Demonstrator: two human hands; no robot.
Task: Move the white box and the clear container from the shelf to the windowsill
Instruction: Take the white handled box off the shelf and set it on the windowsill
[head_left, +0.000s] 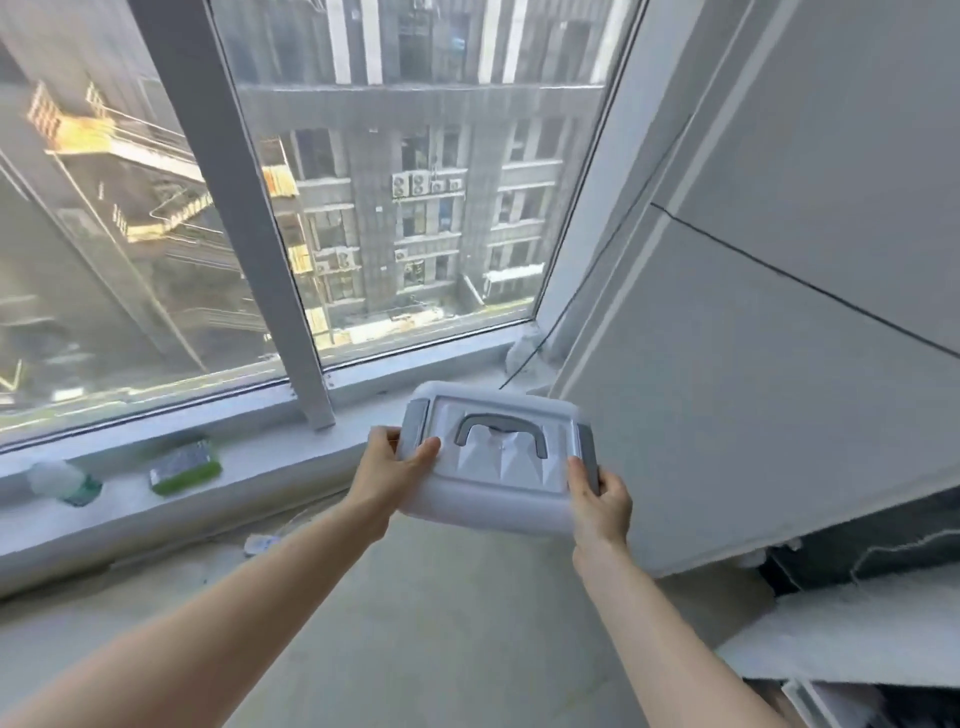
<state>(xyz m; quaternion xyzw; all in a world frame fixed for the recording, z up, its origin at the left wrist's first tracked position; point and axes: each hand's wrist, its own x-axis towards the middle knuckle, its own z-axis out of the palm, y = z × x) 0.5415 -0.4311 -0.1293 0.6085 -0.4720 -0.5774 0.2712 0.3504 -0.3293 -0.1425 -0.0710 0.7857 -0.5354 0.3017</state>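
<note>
Both hands, left hand & right hand, grip the white box, carrying it twd windowsill; next: lower it flat.

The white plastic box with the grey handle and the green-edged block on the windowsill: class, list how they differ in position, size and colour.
The white plastic box with the grey handle is held by the left hand and right hand; the green-edged block lies untouched on the windowsill.
The box looks much larger than the block.
The box is white and grey; the block is green with a grey top.
Both look roughly rectangular.
</note>
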